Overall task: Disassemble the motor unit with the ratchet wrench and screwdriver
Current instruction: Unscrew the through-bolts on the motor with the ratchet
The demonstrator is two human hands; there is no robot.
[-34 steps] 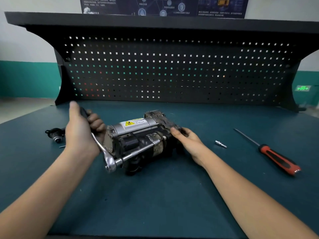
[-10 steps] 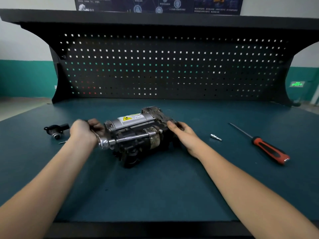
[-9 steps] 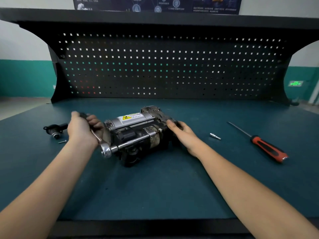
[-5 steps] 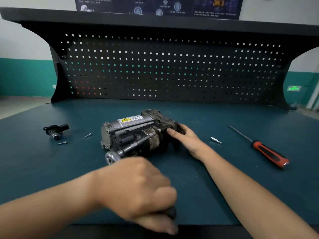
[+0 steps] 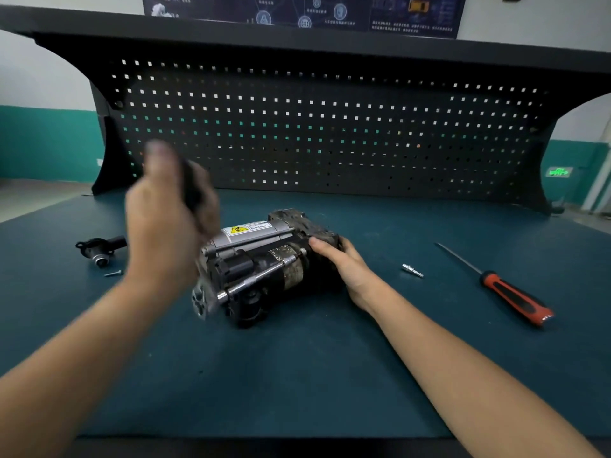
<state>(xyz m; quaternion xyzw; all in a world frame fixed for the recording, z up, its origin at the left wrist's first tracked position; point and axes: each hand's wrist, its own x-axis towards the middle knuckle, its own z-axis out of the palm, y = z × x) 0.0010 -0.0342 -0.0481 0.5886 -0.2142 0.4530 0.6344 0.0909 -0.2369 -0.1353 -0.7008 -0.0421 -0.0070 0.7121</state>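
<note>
The motor unit (image 5: 264, 259), grey and black with a yellow warning label, lies on the blue-green bench top. My left hand (image 5: 165, 219) is raised above the motor's left end, blurred, gripping the dark handle of the ratchet wrench (image 5: 201, 299). The wrench head sits at the motor's lower left, with its extension bar (image 5: 258, 279) running along the motor's front. My right hand (image 5: 340, 262) holds the motor's dirty right end. The red-and-black screwdriver (image 5: 509, 292) lies on the bench to the right, untouched.
A small silver bit (image 5: 412, 270) lies between the motor and the screwdriver. A removed black part (image 5: 99, 247) and a loose screw (image 5: 113, 273) lie at the left. A black pegboard (image 5: 330, 133) rises behind the bench.
My left hand swung the wrench handle from the near bench edge up and back, above the motor's left end. The right hand stayed on the motor.
</note>
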